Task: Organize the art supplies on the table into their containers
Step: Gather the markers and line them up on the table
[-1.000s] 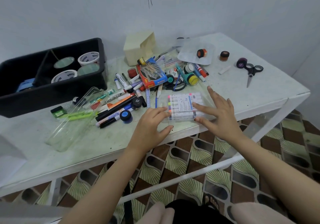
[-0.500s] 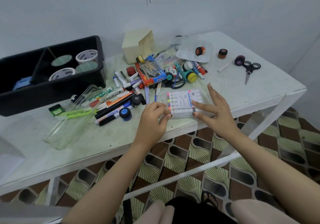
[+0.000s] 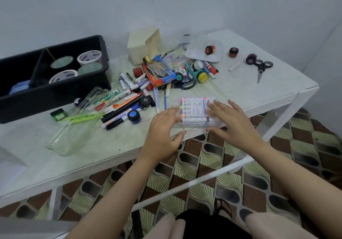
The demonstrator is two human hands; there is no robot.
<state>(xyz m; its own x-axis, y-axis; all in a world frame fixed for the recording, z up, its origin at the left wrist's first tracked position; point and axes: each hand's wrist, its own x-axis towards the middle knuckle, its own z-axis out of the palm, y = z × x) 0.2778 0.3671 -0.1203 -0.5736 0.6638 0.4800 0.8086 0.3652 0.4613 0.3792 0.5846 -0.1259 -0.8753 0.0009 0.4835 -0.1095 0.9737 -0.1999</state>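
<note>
Pressing on the marker case [image 3: 194, 109] at mid-frame, near the table's [image 3: 240, 90] front edge, the left hand [image 3: 162, 127] and right hand [image 3: 231, 122] lie apart at its two ends, fingers fairly straight, neither wrapped round it. Tape rolls [image 3: 88, 57] already sit in the bin [image 3: 46, 100] at upper left. Most remains, I judge: the pile [image 3: 129, 107] of pens and paint pots at centre and the scissors [image 3: 261, 70] at upper right lie loose.

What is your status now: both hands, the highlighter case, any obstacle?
Left hand and right hand rest, fingers loose, on the clear highlighter case. Case flat at table's near edge. Thin blue brush close beside its left end.
</note>
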